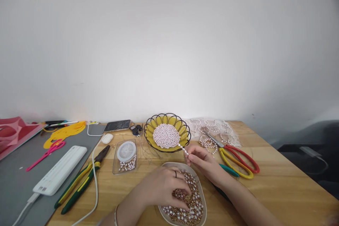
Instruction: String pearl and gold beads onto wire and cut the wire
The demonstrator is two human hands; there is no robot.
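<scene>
My right hand [201, 160] pinches a short string of pearl beads [185, 150] between thumb and fingers, beside the rim of a black wire basket [167, 151]. The basket has a yellow lining and holds many small pale pink pearl beads [166, 135]. My left hand [169, 187] reaches over a white plastic dish [204, 215], its curved fingers and thumb apart among mixed gold and pearl beads [194, 197]. A dark ring is on one finger. Whether any bead touches those fingertips is hard to make out.
Right: scissors [235, 157] with red and yellow handles, bead strands [209, 143], a plastic bag [225, 129]. Left: pliers [82, 180], a clear box [125, 157] with a spool, a phone [117, 125], a white power strip [60, 170] with its cable, pink scissors [46, 154].
</scene>
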